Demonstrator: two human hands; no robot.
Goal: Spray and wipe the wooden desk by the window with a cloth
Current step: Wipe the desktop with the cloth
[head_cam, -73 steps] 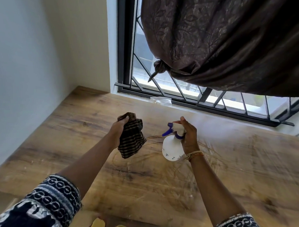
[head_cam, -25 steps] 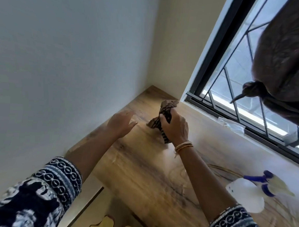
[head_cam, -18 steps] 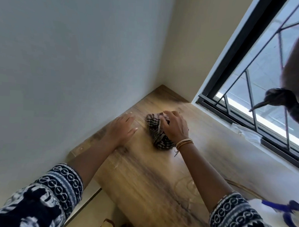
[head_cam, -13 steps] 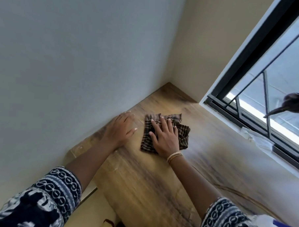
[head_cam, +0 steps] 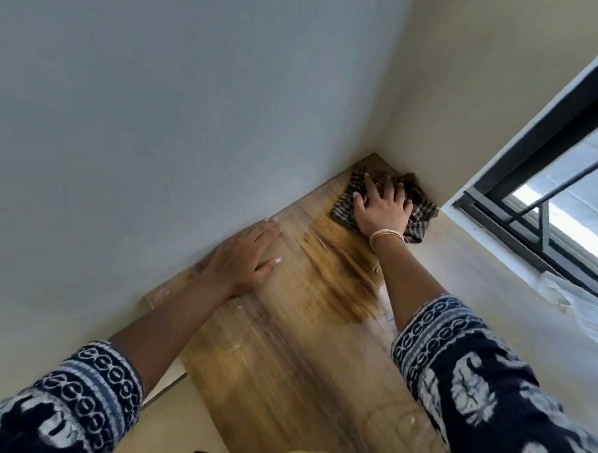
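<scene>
The cloth (head_cam: pixel 387 209) lies spread on the desk (head_cam: pixel 284 362), pushed right into the far corner where the two walls meet, and every place below is given from that corner. The right hand (head_cam: pixel 382 211) lies flat on the cloth with fingers straight and fanned, pressing it down rather than gripping it. The left hand (head_cam: pixel 245 258) rests palm down on bare wood nearer the person, along the side wall (head_cam: pixel 158 117), fingers together and straight, holding nothing; it seems to brace the body for the long reach.

To do this step well, I judge the palm should keep even weight on the cloth and draw it back from the corner in overlapping passes along the grain. The fingertips should first work the cloth tight into the angle where dust gathers. A darker, amber patch (head_cam: pixel 336 272) runs from the cloth toward the person, likely damp wood; strokes should carry through it so no streaks dry there.

The cloth is a thin, soft, dark checked weave, rumpled at its edges and bunched toward the window (head_cam: pixel 549 189). The desk is flat, with a streaked wood-grain face, pale with glare on the window side. The window has a dark metal frame. Both sleeves (head_cam: pixel 489 388) are dark blue with white print, and thin bangles (head_cam: pixel 388 234) circle the right wrist.
</scene>
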